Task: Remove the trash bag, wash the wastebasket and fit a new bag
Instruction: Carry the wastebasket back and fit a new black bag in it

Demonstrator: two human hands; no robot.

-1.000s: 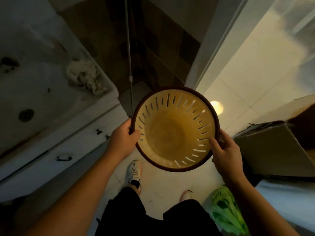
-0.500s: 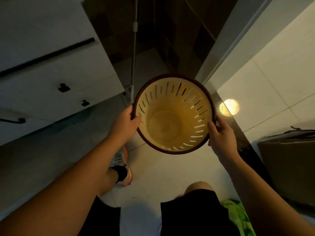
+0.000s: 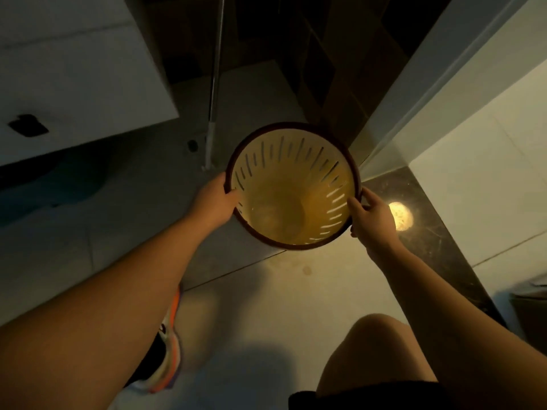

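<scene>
I see the wastebasket (image 3: 291,199) held out in front of me, above the floor, its mouth turned up toward the head camera. It is a round, tapering plastic bin: pale yellow-cream inside, with a dark brown band around the rim and narrow vertical slots cut all round the wall. Light shows white through the slots on the right side; those on the left read dark. The bottom looks smooth and bare, and no bag lines it.

My left hand (image 3: 214,199) grips the rim on its left side, thumb hooked over the band into the mouth, the other fingers hidden beneath. My right hand (image 3: 371,216) pinches the rim on the opposite side, thumb on the inner wall and fingertips curled under the outer edge. The basket hangs between the two hands and touches nothing else that I can make out.

Below it the floor (image 3: 266,306) is smooth pale tile with a thin grout seam running diagonally. A strip of dark, speckled stone threshold (image 3: 426,232) lies just right of the basket, carrying a round bright reflection (image 3: 399,216). A thin metal pole (image 3: 214,81) stands beyond the basket, its foot on the floor near the rim. At upper left is a flat white cabinet front (image 3: 74,84) with a small dark knob (image 3: 28,125). My bare knee (image 3: 376,350) and an orange-and-white shoe (image 3: 171,350) show low in the frame.
</scene>
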